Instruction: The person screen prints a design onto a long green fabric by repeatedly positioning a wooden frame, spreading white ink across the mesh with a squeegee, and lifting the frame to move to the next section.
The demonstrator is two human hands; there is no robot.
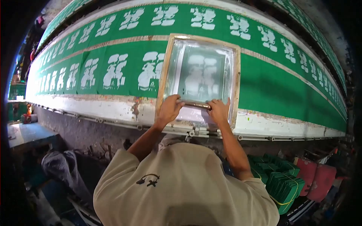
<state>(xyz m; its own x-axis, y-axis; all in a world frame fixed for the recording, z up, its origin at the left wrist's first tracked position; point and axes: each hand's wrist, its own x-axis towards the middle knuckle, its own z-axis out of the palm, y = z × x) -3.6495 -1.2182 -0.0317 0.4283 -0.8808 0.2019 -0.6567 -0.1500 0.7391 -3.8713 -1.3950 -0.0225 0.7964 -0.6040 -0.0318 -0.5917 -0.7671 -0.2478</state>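
Observation:
A wooden-framed printing screen lies flat on the long table over green fabric. Through its mesh a pale figure pattern shows. Across the near part of the screen runs a squeegee, a narrow bar with a dark edge. My left hand has its fingers closed round the left end of the bar. At the other end my right hand grips it too, with one finger stretched up along the frame's right side. The squeegee's lower edge is hidden from me.
White prints repeat on the green cloth left of the screen and along the far row. A metal rail with fittings edges the table's near side. Tied green bundles and red pieces sit below right. A plastic-wrapped object is below left.

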